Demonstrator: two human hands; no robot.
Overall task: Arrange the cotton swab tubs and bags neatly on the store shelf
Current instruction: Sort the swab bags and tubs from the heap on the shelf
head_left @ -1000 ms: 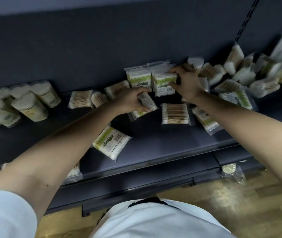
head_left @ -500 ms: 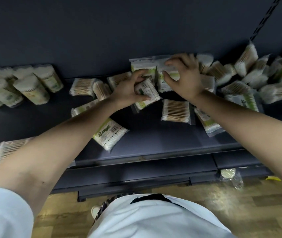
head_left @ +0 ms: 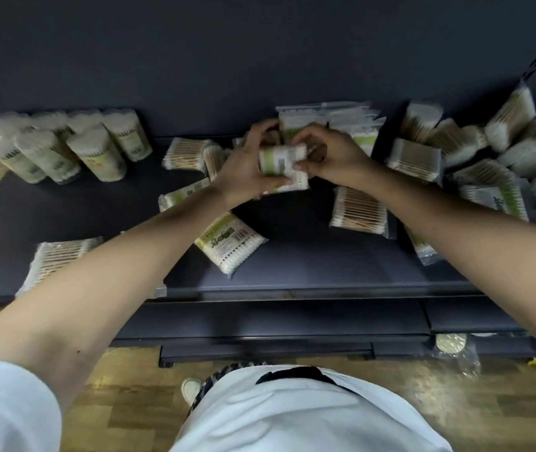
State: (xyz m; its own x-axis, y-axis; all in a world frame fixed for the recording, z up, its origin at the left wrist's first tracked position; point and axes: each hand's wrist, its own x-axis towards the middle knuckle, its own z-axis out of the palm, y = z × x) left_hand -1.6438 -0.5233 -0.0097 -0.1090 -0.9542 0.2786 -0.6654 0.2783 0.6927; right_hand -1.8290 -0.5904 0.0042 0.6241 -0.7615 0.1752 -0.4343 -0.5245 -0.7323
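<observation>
The left hand (head_left: 244,172) and the right hand (head_left: 335,158) both grip one small bag of swabs (head_left: 283,164), holding it up above the dark shelf (head_left: 309,265). Behind this bag, more bags (head_left: 328,122) stand against the back wall. Left of it stand round tubs (head_left: 97,151), right of it lies a messy pile of bags (head_left: 495,151), and in front of it one green bag (head_left: 229,243) lies flat.

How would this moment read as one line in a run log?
both hands: left hand and right hand gripping green-labelled clear swab bag | upright bags behind | white-capped tubs left | loose bags scattered on dark shelf
</observation>
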